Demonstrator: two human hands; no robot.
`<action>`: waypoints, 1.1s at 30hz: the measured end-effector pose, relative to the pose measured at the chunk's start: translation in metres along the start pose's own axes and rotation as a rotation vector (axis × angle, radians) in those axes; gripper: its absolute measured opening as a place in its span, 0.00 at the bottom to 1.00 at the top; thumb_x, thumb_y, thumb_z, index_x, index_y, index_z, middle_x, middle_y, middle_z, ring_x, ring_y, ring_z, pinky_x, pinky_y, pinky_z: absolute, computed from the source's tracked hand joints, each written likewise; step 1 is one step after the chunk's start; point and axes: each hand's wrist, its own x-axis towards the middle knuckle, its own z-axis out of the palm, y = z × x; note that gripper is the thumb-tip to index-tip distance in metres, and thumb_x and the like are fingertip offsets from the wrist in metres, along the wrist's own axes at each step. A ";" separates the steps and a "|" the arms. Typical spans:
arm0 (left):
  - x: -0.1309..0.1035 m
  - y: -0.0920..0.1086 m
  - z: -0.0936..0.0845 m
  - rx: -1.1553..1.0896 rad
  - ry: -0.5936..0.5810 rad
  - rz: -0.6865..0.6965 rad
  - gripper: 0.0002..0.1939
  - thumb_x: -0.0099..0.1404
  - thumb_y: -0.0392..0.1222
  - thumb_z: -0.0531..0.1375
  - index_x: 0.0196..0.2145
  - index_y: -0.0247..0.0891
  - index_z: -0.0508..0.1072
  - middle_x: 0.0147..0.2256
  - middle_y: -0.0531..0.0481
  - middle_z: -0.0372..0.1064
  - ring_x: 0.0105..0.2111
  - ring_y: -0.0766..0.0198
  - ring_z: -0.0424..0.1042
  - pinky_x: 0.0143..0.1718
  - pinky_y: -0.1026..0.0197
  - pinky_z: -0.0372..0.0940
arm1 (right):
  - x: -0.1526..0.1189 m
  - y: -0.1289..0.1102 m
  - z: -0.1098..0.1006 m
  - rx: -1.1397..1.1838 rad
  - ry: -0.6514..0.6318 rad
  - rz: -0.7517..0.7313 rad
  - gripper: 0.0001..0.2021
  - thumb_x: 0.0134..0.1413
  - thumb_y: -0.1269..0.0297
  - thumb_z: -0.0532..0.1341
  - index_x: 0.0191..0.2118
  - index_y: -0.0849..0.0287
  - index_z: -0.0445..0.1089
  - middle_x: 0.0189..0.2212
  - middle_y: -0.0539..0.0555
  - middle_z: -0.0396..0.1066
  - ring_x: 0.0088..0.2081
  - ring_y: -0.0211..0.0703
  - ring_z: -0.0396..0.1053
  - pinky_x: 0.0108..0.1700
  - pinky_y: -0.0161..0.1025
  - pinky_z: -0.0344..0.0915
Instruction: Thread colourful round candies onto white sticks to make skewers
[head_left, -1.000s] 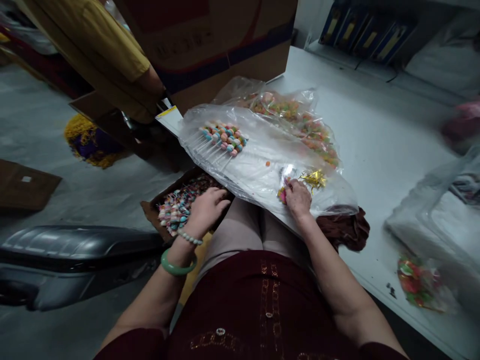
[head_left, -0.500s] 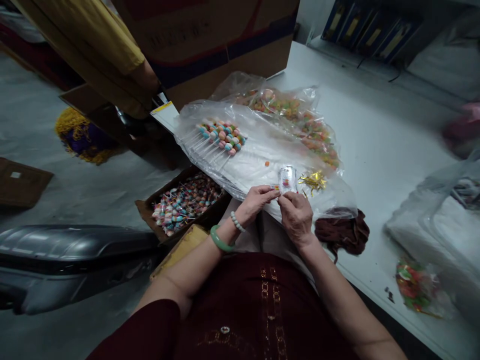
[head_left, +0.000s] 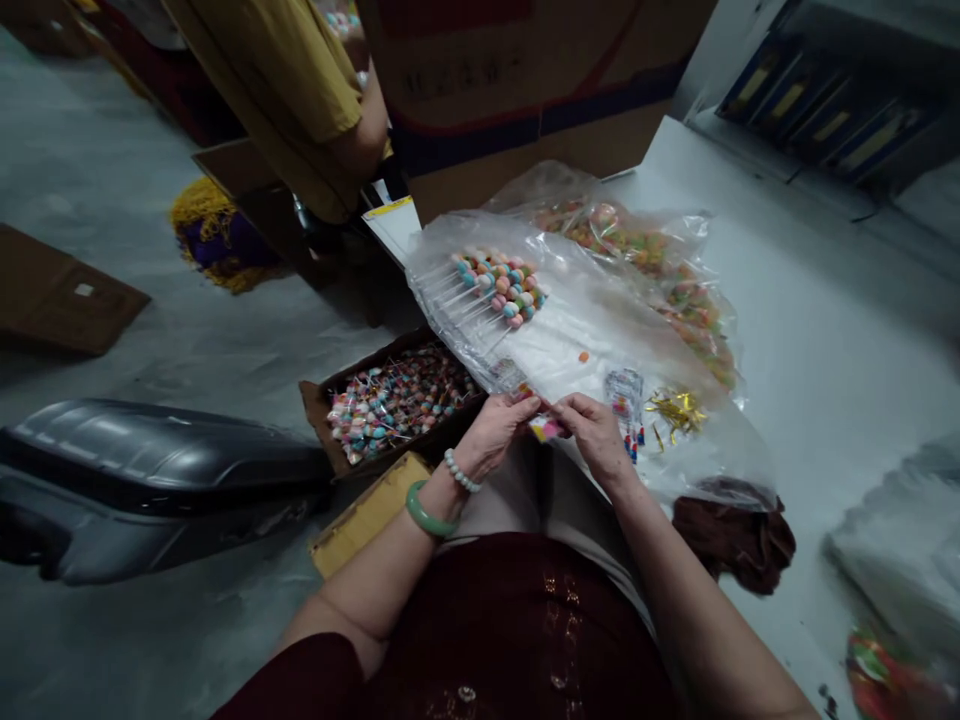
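Observation:
My left hand [head_left: 495, 430] and my right hand [head_left: 596, 435] meet near the front edge of the plastic sheet, each pinching a small clear wrapper [head_left: 546, 428] with a pink and yellow print. To the right of my right hand lies a stack of printed clear wrappers [head_left: 625, 395], with gold twist ties [head_left: 677, 412] beside it. One orange candy [head_left: 583, 357] sits alone on the plastic. Behind my hands, candy skewers [head_left: 504, 285] with pastel beads lie in a bunch, sticks pointing left and down.
Bags of colourful candy [head_left: 637, 245] lie at the back, before a large carton [head_left: 525, 90]. A box of wrapped candies [head_left: 397, 400] stands left of my hands. A person in a yellow top [head_left: 300, 80] is beyond; brown cloth [head_left: 739, 540] lies right.
The view has shifted, so the scene sits further right. My hands have moved left away from the wrapper stack, and a single wrapper is now between them.

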 end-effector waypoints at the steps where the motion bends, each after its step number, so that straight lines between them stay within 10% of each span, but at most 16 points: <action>1: 0.002 0.005 -0.009 -0.009 0.058 0.026 0.18 0.43 0.45 0.74 0.27 0.30 0.78 0.27 0.47 0.75 0.26 0.66 0.70 0.32 0.63 0.65 | 0.012 -0.003 0.008 -0.038 -0.011 -0.010 0.12 0.50 0.56 0.59 0.24 0.58 0.68 0.17 0.46 0.63 0.23 0.36 0.59 0.29 0.34 0.57; 7: 0.008 0.029 -0.045 -0.111 0.275 0.113 0.19 0.38 0.41 0.75 0.27 0.32 0.75 0.23 0.53 0.72 0.21 0.70 0.67 0.25 0.65 0.64 | 0.098 -0.026 0.069 -0.524 -0.011 -0.178 0.20 0.54 0.65 0.54 0.51 0.51 0.72 0.30 0.50 0.75 0.31 0.42 0.70 0.38 0.36 0.63; 12: 0.004 0.040 -0.059 -0.151 0.314 0.132 0.15 0.44 0.42 0.72 0.26 0.33 0.72 0.23 0.54 0.70 0.21 0.72 0.66 0.24 0.67 0.63 | 0.146 -0.036 0.090 -0.853 -0.052 -0.217 0.21 0.53 0.70 0.51 0.48 0.50 0.74 0.40 0.52 0.77 0.41 0.47 0.72 0.42 0.39 0.64; 21: 0.008 0.045 -0.070 -0.113 0.260 0.128 0.14 0.48 0.44 0.69 0.30 0.35 0.71 0.25 0.53 0.71 0.21 0.69 0.67 0.24 0.65 0.64 | 0.115 -0.019 0.032 -0.241 0.065 -0.034 0.14 0.47 0.60 0.56 0.33 0.60 0.75 0.26 0.51 0.73 0.23 0.38 0.67 0.29 0.35 0.64; 33: 0.015 0.027 -0.040 -0.032 0.272 0.139 0.20 0.38 0.45 0.75 0.24 0.34 0.72 0.23 0.54 0.69 0.24 0.70 0.66 0.31 0.65 0.64 | 0.086 0.011 -0.029 -0.600 0.330 0.009 0.17 0.52 0.65 0.51 0.45 0.59 0.71 0.28 0.54 0.75 0.28 0.43 0.69 0.34 0.38 0.63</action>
